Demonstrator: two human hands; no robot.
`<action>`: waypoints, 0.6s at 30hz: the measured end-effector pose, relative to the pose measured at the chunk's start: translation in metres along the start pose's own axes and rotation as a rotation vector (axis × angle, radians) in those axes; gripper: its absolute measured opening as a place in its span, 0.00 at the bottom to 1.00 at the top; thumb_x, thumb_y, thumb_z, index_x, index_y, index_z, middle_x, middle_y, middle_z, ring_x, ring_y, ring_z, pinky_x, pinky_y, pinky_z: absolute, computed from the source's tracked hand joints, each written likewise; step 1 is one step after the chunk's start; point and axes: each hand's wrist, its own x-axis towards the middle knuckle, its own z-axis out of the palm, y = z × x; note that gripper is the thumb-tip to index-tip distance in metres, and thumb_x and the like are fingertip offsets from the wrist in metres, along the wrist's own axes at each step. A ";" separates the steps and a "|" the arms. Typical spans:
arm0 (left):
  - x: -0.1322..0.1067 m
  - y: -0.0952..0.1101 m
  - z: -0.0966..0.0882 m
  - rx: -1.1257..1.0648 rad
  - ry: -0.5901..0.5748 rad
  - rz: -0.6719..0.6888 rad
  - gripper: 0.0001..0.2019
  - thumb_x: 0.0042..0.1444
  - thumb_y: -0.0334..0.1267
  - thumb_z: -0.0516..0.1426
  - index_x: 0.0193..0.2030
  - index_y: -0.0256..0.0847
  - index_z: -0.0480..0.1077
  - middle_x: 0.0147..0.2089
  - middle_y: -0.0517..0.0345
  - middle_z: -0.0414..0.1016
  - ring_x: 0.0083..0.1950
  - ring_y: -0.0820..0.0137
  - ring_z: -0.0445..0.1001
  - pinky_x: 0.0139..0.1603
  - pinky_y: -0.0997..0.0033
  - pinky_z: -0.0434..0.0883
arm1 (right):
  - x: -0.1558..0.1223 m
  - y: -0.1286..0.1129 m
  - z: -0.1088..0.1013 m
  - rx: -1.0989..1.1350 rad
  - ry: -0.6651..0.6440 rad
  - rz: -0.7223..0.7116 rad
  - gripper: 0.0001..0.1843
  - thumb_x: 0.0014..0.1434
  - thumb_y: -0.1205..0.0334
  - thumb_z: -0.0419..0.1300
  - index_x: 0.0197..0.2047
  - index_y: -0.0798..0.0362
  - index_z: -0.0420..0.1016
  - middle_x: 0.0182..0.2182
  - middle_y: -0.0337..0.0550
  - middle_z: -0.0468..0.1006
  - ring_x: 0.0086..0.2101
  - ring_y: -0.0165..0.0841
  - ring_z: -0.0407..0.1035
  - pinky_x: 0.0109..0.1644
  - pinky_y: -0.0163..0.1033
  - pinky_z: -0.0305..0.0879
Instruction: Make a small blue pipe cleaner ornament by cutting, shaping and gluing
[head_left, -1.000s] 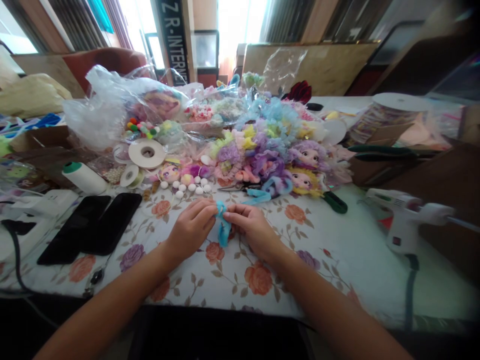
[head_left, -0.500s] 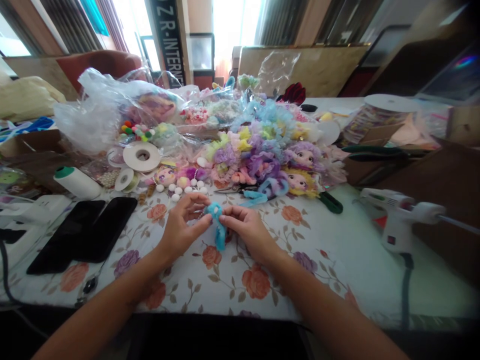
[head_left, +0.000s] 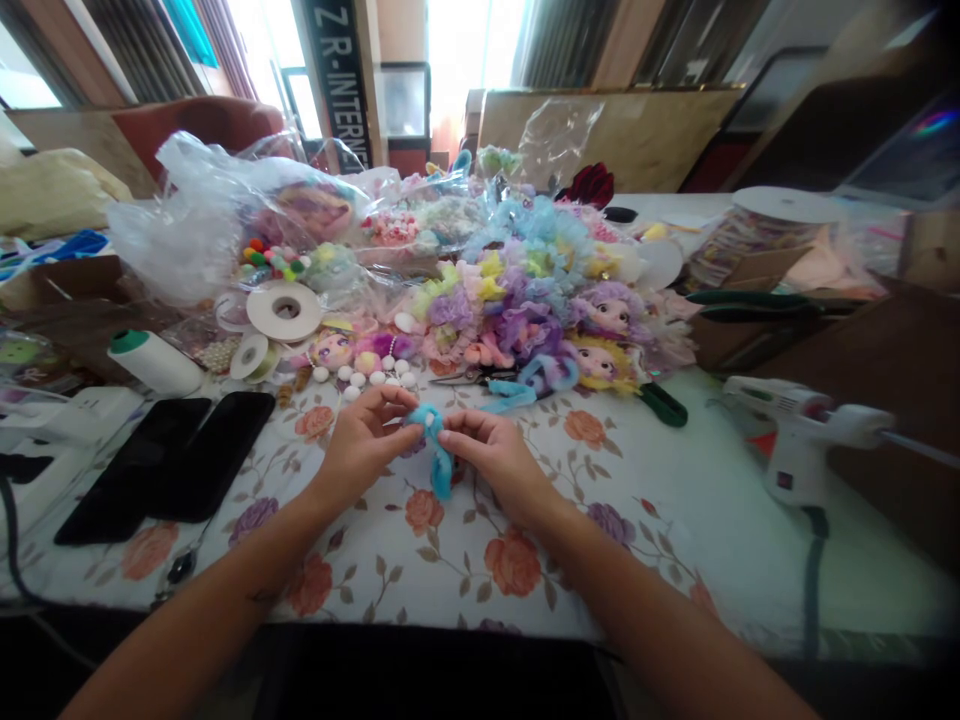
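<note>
A fuzzy light-blue strip (head_left: 441, 470), looped at its top, hangs between my hands just over the flowered tablecloth (head_left: 465, 590). My left hand (head_left: 371, 430) pinches the loop from the left with thumb and fingers. From the other side, my right hand (head_left: 491, 455) has its thumb and fingertips closed on the same strip. A small white spot shows within the loop; what it is I cannot make out. Just beyond lie another blue fuzzy piece (head_left: 512, 395), scissors (head_left: 469, 380) partly covered, and a string of white pom-poms (head_left: 360, 380).
Behind is a heap of pastel ruffled flowers (head_left: 517, 270) with doll heads (head_left: 600, 362). At the left are two black phones (head_left: 214, 455), a thread cone (head_left: 154, 362) and a ribbon roll (head_left: 311, 315). A white glue gun (head_left: 799, 440) stands at the right, near green-handled pliers (head_left: 664, 404).
My left thumb and fingers have drawn slightly closer together on the blue loop. The right hand stays nearly still, and the strip hangs in almost the same place.
</note>
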 end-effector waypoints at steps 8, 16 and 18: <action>0.001 -0.004 -0.004 -0.026 0.006 -0.070 0.13 0.45 0.37 0.69 0.38 0.38 0.77 0.36 0.55 0.80 0.36 0.69 0.77 0.35 0.72 0.75 | -0.002 -0.002 0.000 -0.005 -0.002 -0.015 0.11 0.51 0.54 0.67 0.33 0.54 0.76 0.23 0.35 0.71 0.23 0.27 0.65 0.25 0.33 0.64; 0.001 -0.002 -0.002 -0.011 0.007 -0.063 0.12 0.43 0.36 0.69 0.35 0.38 0.77 0.33 0.55 0.79 0.33 0.69 0.77 0.32 0.71 0.75 | -0.003 -0.002 0.000 -0.025 -0.001 -0.032 0.10 0.52 0.55 0.67 0.31 0.53 0.75 0.22 0.35 0.70 0.23 0.27 0.64 0.25 0.34 0.64; 0.001 -0.001 -0.002 -0.019 0.003 -0.028 0.11 0.42 0.35 0.70 0.34 0.38 0.76 0.33 0.55 0.78 0.33 0.70 0.76 0.31 0.72 0.75 | -0.002 -0.002 0.000 -0.030 -0.002 -0.027 0.10 0.52 0.55 0.66 0.31 0.53 0.76 0.23 0.35 0.71 0.23 0.27 0.64 0.25 0.34 0.64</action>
